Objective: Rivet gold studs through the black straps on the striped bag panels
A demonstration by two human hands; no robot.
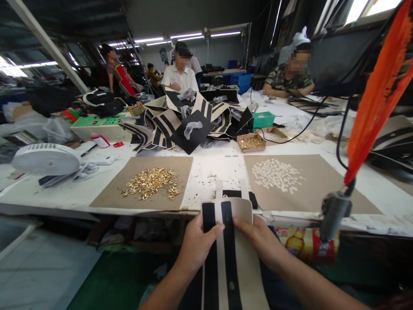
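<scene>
Both my hands hold a cream fabric panel with two black stripes (227, 241) below the table's front edge. My left hand (195, 245) grips its left side, thumb lying across the left stripe. My right hand (258, 239) pinches the right side near the top. On the table lie a heap of gold metal rings (150, 183) on brown card at the left and a scatter of small white pieces (275, 173) on brown card at the right. Another striped piece (237, 193) lies between the cards at the table edge.
A pile of black-and-cream striped panels (190, 118) fills the table's middle back. A small box of gold parts (251, 142), a green box (263, 119), a white round fan (45, 158) and black cables lie around. An orange cloth (380, 90) hangs at right. Several people sit behind.
</scene>
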